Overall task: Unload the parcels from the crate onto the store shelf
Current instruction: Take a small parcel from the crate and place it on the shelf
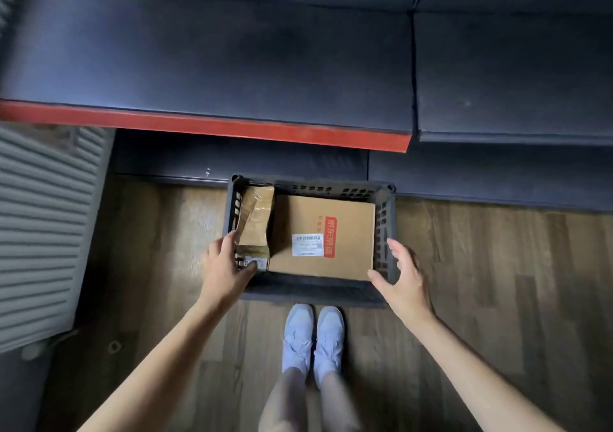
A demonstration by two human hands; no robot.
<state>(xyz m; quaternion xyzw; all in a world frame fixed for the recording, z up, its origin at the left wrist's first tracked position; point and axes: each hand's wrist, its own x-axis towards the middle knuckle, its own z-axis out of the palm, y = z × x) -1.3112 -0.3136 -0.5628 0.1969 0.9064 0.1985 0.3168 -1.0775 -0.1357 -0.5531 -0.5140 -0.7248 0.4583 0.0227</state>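
Below, a dark plastic crate with slotted walls sits on the wood-plank floor, just in front of the person's pale sneakers. Two parcels lie inside it. A large flat cardboard box, bearing a white shipping label and a red printed strip, fills the middle and right of the crate. A smaller, crumpled brown parcel wrapped in clear tape is wedged along the crate's left wall.

The left hand reaches over the crate's near-left corner, fingers half curled, with the fingertips resting against the near end of the crumpled parcel and the thumb down by the crate's inner edge; it touches the parcel but is not closed around it. The right hand is spread wide, fingers splayed and palm turned inward, hovering at the crate's near-right corner beside the large box; whether it touches the crate wall cannot be told.

Beyond the crate runs the dark store shelf with a red front edge, bare on top.
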